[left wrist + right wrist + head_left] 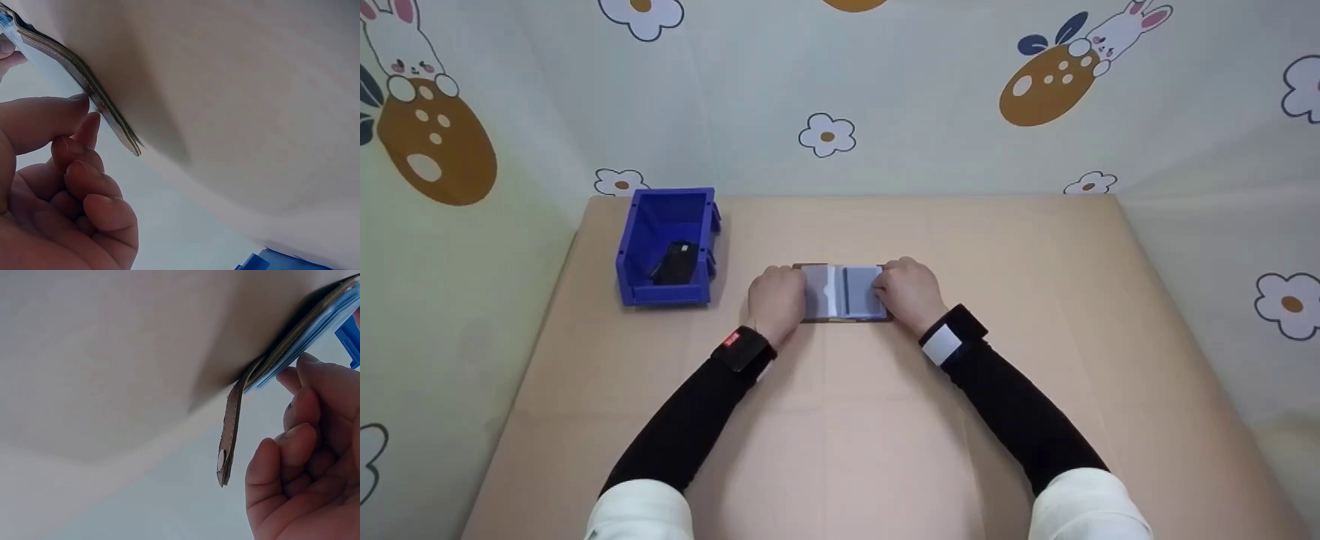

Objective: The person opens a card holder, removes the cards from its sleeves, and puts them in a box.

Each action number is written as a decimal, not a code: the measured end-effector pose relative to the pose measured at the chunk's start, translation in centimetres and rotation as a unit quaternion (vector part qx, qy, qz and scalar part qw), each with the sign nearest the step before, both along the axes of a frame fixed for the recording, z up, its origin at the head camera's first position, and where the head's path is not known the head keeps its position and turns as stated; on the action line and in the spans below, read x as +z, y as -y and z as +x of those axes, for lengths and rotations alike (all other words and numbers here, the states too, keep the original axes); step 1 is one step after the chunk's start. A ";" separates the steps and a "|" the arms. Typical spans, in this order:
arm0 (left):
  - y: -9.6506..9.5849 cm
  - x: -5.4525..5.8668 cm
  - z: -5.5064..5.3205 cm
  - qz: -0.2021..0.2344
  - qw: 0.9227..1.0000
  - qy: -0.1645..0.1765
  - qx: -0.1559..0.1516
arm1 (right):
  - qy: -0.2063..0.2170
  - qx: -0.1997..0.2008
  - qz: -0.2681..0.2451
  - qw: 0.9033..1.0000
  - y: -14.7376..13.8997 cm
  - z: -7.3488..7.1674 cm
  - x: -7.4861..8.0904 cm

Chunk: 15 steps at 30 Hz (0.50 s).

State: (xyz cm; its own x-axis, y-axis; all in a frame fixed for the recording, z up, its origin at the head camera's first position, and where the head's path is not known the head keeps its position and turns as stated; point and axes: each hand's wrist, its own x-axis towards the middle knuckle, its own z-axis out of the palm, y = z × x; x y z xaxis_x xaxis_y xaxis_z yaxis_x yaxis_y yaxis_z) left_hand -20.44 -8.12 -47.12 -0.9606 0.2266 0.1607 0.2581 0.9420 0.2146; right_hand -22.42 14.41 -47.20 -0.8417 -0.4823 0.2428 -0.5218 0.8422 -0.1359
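Note:
A card holder (840, 292) with a brown stitched cover and clear plastic sleeves lies spread open, close over the table between both hands. My left hand (777, 298) pinches its left edge between thumb and forefinger; the other fingers curl loosely, as the left wrist view shows. At the opposite side, my right hand (911, 294) pinches the edge by the stack of sleeves (315, 332). A short strap (229, 433) with a round snap sticks out from the cover in the right wrist view.
To the left at the back stands a blue plastic bin (628, 247) with a black item (676, 262) inside. The beige tabletop (840, 435) meets a patterned curtain (930, 135) at the back and sides.

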 end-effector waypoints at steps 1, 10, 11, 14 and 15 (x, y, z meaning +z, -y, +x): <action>0.0 0.0 0.0 0.000 1.000 -0.001 0.000 | 0.002 0.000 0.000 1.000 0.0 0.0 0.0; 0.0 -0.1 0.0 0.005 1.000 -0.009 -0.001 | 0.023 0.001 -0.001 1.000 0.5 0.1 0.1; 0.0 -0.2 0.0 0.006 1.000 -0.010 0.000 | 0.025 0.001 -0.001 1.000 0.6 0.1 0.2; 0.0 -0.2 0.1 0.004 1.000 -0.017 -0.002 | 0.031 0.005 0.000 1.000 0.9 0.1 0.2; 0.0 -0.2 0.1 0.003 1.000 -0.018 -0.003 | 0.033 0.006 0.001 0.999 1.0 0.1 0.3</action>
